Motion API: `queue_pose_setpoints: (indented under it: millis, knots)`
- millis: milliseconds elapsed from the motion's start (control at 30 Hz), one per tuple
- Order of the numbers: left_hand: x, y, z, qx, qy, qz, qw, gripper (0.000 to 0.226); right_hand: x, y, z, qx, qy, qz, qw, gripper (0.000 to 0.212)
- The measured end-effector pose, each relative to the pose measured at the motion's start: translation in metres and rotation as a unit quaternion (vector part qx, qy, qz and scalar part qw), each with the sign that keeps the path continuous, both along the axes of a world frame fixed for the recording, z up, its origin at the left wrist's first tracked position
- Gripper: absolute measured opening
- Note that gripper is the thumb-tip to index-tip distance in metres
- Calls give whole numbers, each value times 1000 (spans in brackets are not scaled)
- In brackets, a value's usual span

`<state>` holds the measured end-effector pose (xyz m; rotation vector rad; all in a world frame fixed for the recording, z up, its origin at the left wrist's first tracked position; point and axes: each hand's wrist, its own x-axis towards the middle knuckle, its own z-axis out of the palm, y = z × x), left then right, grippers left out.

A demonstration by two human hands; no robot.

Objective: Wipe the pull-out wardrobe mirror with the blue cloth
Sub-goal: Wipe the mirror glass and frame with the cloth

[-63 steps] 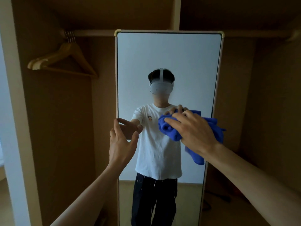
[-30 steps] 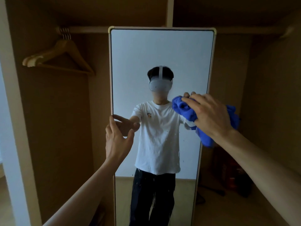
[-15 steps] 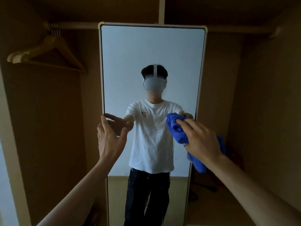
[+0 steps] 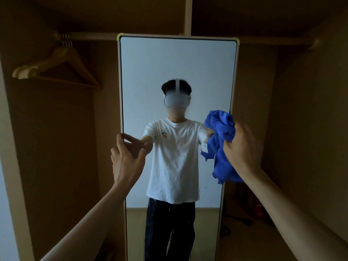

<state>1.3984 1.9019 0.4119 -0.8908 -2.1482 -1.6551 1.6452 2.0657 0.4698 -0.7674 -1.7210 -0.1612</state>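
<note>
A tall pull-out mirror (image 4: 177, 63) with a pale frame stands upright in the middle of the wardrobe, reflecting a person in a white T-shirt. My left hand (image 4: 127, 161) holds the mirror's left edge at mid height, fingers on the glass side and the frame between fingers and thumb. My right hand (image 4: 243, 147) grips a bunched blue cloth (image 4: 220, 146) against the mirror's right edge at about shoulder height of the reflection. Part of the cloth hangs down below my hand. Small droplets or streaks show on the lower glass.
Wooden hangers (image 4: 56, 66) hang from a rail (image 4: 90, 35) at the upper left. Wardrobe side walls close in on both sides. Dark objects and a cable (image 4: 244, 219) lie on the wardrobe floor at the lower right behind the mirror.
My right hand has moved the cloth up and to the right, back to the mirror's right edge, and now bunches it in a fist. My left hand stays on the left edge.
</note>
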Motion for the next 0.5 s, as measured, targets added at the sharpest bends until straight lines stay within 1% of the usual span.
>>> queue_pose_setpoints:
  millis: [67, 233, 433, 500]
  knots:
    - [-4, -1, 0, 0, 1, -7, 1000, 89, -6, -2, -3, -21, 4, -19, 1000, 35]
    - [-11, -3, -3, -9, 5, -22, 1000, 88, -28, -9, -7, -48, 24, -31, 998, 28]
    - [-24, -8, -7, -6, 15, -54, 998, 75, -50, -21, -6, -15, 61, -43, 997, 17]
    - [-29, -10, -7, -7, 7, -70, 998, 71, -61, -29, -5, -8, 53, -29, 998, 19]
